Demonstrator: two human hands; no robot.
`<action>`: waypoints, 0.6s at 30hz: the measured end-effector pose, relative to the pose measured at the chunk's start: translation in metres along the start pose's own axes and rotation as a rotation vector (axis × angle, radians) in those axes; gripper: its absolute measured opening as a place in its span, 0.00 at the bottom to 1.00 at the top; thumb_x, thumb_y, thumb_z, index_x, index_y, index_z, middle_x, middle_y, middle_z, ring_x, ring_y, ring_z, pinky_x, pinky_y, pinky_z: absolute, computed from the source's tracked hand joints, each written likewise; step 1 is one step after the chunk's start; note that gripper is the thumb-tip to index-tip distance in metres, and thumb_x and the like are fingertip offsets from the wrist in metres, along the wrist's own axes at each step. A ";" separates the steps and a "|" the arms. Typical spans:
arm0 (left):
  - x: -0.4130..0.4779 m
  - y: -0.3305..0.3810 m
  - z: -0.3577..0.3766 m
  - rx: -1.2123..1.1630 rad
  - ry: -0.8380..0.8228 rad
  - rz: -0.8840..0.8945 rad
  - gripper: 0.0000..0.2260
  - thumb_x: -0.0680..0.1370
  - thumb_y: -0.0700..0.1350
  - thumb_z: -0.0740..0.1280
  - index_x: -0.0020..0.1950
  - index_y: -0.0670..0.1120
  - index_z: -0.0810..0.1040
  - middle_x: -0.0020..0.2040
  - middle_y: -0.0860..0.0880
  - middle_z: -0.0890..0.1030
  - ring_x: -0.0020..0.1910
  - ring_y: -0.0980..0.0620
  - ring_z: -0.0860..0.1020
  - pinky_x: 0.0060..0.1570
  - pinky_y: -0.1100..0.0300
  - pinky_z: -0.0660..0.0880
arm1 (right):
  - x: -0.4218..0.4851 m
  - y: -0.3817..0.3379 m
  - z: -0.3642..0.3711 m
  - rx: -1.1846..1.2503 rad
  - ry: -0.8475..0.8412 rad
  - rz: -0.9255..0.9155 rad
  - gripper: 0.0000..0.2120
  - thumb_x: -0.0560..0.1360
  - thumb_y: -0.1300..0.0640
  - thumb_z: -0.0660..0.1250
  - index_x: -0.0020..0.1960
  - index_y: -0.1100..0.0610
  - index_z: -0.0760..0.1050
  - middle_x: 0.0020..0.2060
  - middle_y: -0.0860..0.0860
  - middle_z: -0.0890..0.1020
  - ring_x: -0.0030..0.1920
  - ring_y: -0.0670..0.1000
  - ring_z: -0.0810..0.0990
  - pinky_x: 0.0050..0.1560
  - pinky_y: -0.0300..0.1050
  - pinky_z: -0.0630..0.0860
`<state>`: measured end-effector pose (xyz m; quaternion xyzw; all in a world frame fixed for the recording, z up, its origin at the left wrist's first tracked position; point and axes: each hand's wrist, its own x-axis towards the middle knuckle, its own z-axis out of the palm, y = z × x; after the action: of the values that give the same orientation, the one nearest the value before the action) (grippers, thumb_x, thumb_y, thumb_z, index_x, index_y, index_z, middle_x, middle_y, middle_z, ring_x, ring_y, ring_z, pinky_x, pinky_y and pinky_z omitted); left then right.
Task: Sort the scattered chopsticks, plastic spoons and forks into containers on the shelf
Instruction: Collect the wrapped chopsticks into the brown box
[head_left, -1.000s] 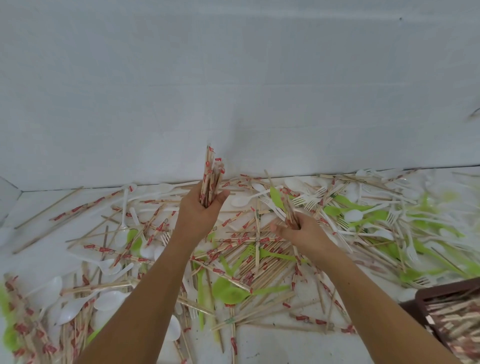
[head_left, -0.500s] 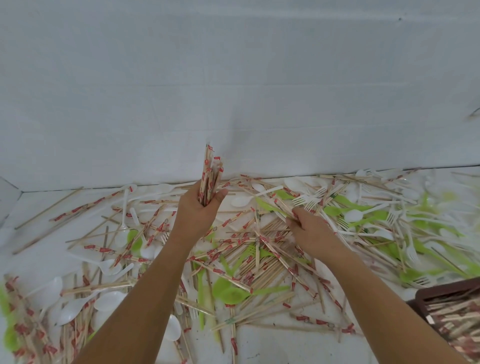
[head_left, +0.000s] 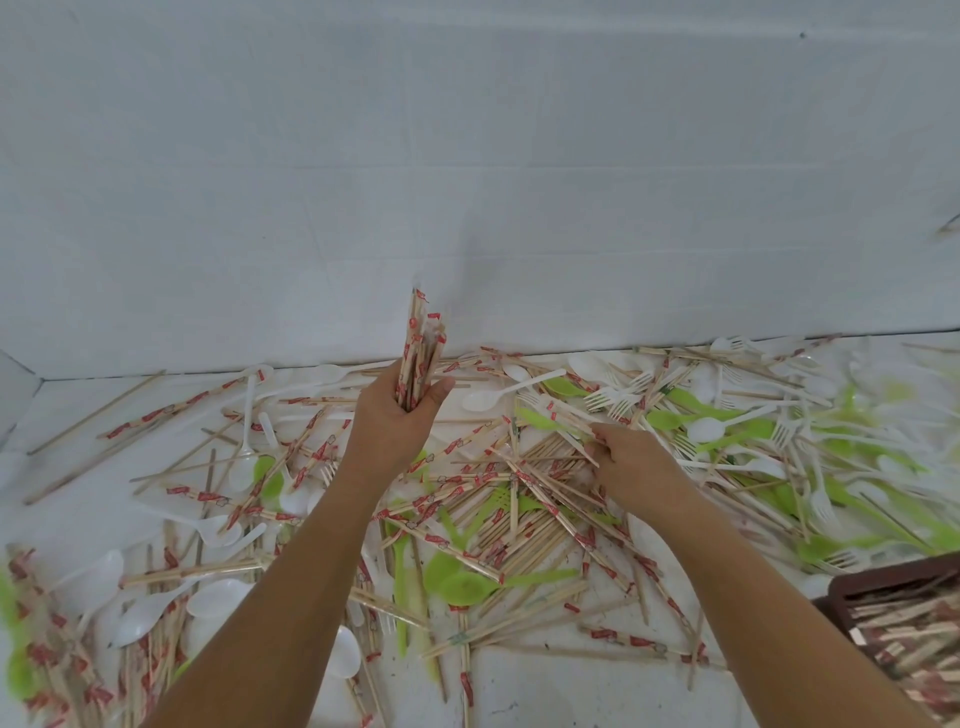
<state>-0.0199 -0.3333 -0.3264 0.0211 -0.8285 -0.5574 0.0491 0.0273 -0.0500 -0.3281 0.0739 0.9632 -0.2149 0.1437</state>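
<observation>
So, the white shelf floor (head_left: 545, 691) is buried under a heap of chopsticks, spoons and forks (head_left: 519, 499). The brown container (head_left: 883, 584) at bottom right is cut off and its contents are blurry. Left hand (head_left: 395, 415), raised, grips an upright chopstick bundle (head_left: 421, 353). Right hand (head_left: 634, 467), low with knuckles up, pinches a wrapped chopstick (head_left: 563, 415) in the heap.

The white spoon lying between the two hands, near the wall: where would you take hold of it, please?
Probably pinch the white spoon by its slim handle from above with the right hand, since the left hand grips a bundle of chopsticks. It lies flat atop the pile, handle pointing right, nothing seen crossing it.
</observation>
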 end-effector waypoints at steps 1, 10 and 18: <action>0.000 0.000 0.000 0.000 -0.002 -0.003 0.10 0.78 0.60 0.72 0.48 0.54 0.80 0.40 0.53 0.84 0.40 0.58 0.81 0.39 0.65 0.74 | -0.002 -0.001 -0.001 0.040 0.024 0.013 0.10 0.85 0.56 0.59 0.46 0.52 0.75 0.39 0.47 0.79 0.42 0.54 0.79 0.38 0.46 0.72; -0.002 0.002 -0.008 -0.003 0.016 -0.028 0.09 0.79 0.57 0.73 0.43 0.57 0.76 0.33 0.57 0.79 0.33 0.61 0.77 0.35 0.68 0.70 | -0.037 -0.011 0.041 -0.110 -0.023 -0.004 0.08 0.80 0.52 0.64 0.42 0.50 0.76 0.35 0.46 0.76 0.36 0.49 0.76 0.35 0.46 0.76; -0.005 0.004 -0.013 0.008 0.007 -0.028 0.10 0.79 0.56 0.72 0.42 0.56 0.75 0.30 0.62 0.79 0.31 0.62 0.78 0.36 0.62 0.71 | -0.032 -0.009 0.033 0.113 -0.042 -0.007 0.18 0.83 0.46 0.61 0.38 0.52 0.72 0.30 0.50 0.76 0.31 0.50 0.74 0.33 0.47 0.69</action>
<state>-0.0135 -0.3431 -0.3185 0.0348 -0.8303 -0.5545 0.0443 0.0644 -0.0749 -0.3434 0.0742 0.9465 -0.2712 0.1586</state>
